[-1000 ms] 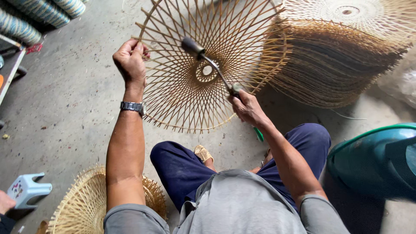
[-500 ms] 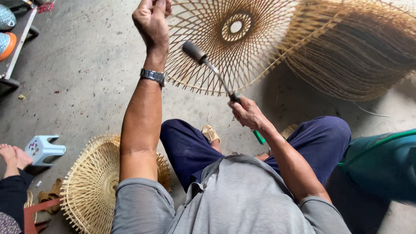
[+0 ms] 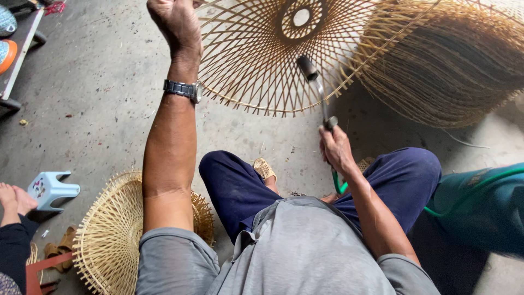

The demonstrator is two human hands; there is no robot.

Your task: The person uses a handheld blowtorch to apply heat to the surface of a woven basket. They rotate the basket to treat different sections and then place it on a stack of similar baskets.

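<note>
My left hand [image 3: 173, 22] is raised and closed on the rim of a round woven bamboo frame [image 3: 256, 71] with a dark ring at its centre. It holds the frame up in front of me. My right hand [image 3: 335, 148] grips the handle of a metal gas torch [image 3: 315, 82], whose dark nozzle points up at the frame's underside. A green hose [image 3: 464, 188] runs from the torch handle across my right side. A metal watch sits on my left wrist. I sit with my knees apart in dark blue trousers.
A tall stack of similar bamboo frames [image 3: 453, 65] lies at the upper right. Another frame [image 3: 114, 235] rests on the concrete floor by my left hip. A small pale blue stool [image 3: 52, 188] and another person's bare feet [image 3: 13, 199] are at the left edge.
My left hand has lifted the frame higher and tilted it. The torch has swung from lying across the frame to pointing up beneath its lower edge.
</note>
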